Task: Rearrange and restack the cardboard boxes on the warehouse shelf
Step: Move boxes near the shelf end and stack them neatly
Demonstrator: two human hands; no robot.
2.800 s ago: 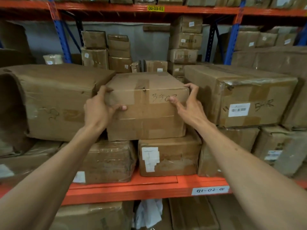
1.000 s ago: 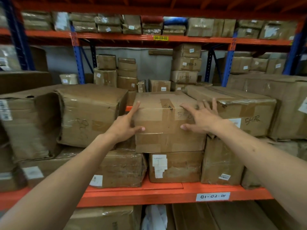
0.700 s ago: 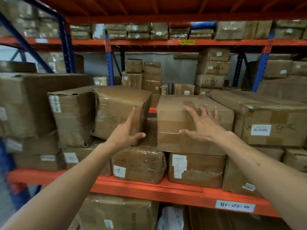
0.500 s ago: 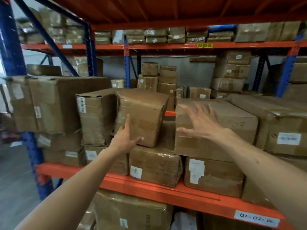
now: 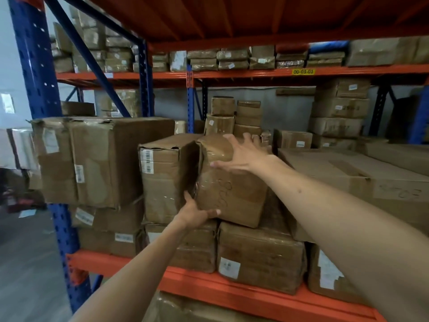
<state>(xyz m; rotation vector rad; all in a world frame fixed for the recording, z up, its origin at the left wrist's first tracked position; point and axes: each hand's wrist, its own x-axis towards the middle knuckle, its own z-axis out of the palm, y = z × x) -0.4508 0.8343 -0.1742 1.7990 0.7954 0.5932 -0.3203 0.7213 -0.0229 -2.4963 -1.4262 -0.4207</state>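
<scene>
At far left a blue upright of the rack carries the orange shelf beam. Just right of it a large taped carton sits on the upper layer of stock, its top edge torn. Beside that stands a barcode-labelled box, upright, resting on the wrapped boxes below.

Next to it, touching its right face, is the plastic-wrapped box with handwritten marks on its front. It is tilted, its lower edge resting on a lower wrapped box that bears a white label. The left hand grips the tilted box at its lower left corner: the thumb lies along the bottom front edge, the fingers go up into the gap between the two boxes and are partly hidden. The right hand presses on the upper front and top of the same box, fingers spread apart and slightly bent over the top edge, thumb pointing left across the front.

Further right a wide flat carton lies on the upper layer, apart from the tilted box. Behind, stacked small boxes stand on the rear rack, under a yellow location tag.
</scene>
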